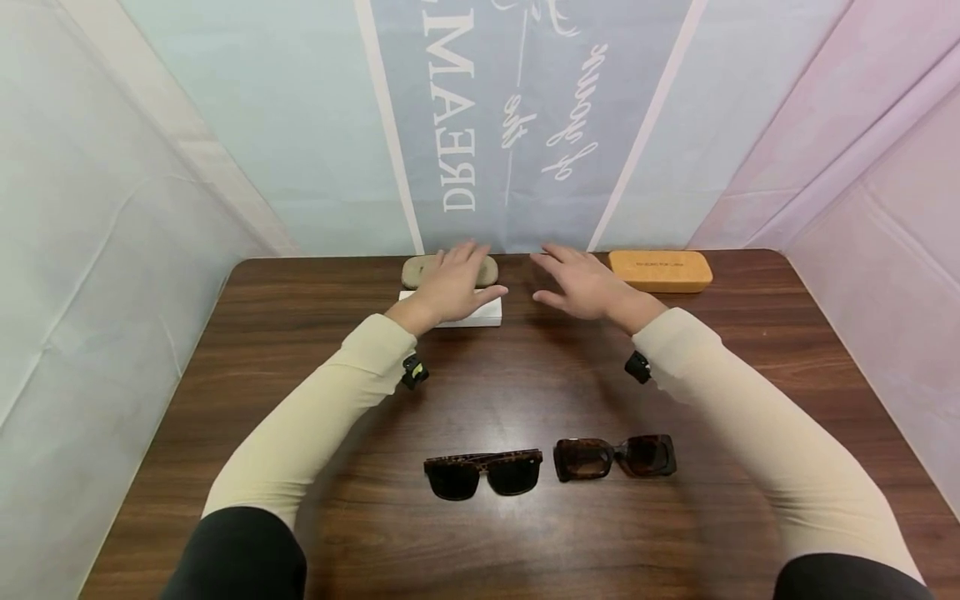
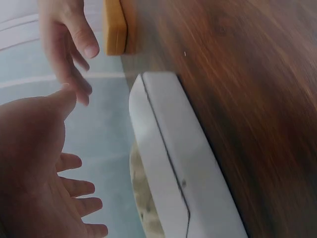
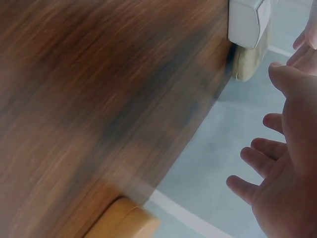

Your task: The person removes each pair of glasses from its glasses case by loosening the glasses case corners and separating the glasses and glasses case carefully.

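Note:
My left hand (image 1: 452,287) hovers with spread fingers over a white case (image 1: 489,312) and a beige case (image 1: 487,272) behind it. Nothing is in its grasp. To its right my right hand (image 1: 581,283) is held out above the table, fingers extended and palm bare in the right wrist view. A tan-orange case (image 1: 663,272) with small print lies just beyond that hand, at the back edge. Nearer to me lie dark sunglasses (image 1: 483,473) with folded temples, and beside them tortoiseshell sunglasses (image 1: 615,458) with rectangular frames.
The brown wooden table (image 1: 337,533) ends at a hanging cloth (image 1: 330,150) with mirrored lettering. White cloth walls (image 1: 90,275) stand at both sides. Black devices are strapped at both wrists.

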`<state>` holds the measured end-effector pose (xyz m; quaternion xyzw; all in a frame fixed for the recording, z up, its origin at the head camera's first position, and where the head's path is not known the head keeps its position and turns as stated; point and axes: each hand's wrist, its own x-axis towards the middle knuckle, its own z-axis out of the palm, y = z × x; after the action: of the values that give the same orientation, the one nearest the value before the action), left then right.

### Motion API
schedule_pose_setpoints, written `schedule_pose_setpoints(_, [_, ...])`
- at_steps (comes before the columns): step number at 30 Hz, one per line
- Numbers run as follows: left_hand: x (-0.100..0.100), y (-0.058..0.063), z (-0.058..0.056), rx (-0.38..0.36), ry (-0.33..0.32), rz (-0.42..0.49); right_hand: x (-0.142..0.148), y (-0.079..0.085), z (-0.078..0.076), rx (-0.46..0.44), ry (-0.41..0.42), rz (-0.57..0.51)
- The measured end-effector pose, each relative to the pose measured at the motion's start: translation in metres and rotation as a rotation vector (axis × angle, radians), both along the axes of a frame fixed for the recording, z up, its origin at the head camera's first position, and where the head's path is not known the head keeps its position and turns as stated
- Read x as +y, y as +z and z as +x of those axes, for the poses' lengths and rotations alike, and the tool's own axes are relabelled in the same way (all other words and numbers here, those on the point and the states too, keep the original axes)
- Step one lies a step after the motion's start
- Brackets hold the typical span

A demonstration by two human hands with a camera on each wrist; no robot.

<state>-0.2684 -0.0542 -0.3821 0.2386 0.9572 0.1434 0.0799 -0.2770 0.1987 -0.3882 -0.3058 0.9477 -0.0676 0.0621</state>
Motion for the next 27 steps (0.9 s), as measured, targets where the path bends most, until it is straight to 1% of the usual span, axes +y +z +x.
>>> schedule_pose_setpoints(5, [0.020, -0.003, -0.001, -0.013, -0.018, -0.007, 0.016, -0.003, 0.001, -0.020, -0.043, -0.004])
schedule_pose_setpoints(10, [0.037, -0.005, -0.003, -0.001, -0.028, -0.033, 0.033, -0.006, 0.001, -0.035, -0.088, -0.018])
schedule_pose_setpoints(14, [0.050, -0.007, -0.005, 0.012, -0.048, -0.046, 0.047, -0.008, 0.002, -0.035, -0.114, -0.024])
schedule_pose_setpoints(20, [0.071, -0.010, -0.008, -0.013, -0.068, -0.018, 0.072, -0.008, 0.002, -0.022, -0.149, -0.066])
schedule_pose_setpoints(25, [0.087, -0.013, -0.011, -0.023, -0.069, -0.001, 0.093, -0.006, 0.001, -0.062, -0.224, -0.095])
schedule_pose_setpoints(27, [0.094, -0.014, -0.013, -0.014, -0.074, 0.006, 0.101, -0.005, 0.000, -0.074, -0.250, -0.109])
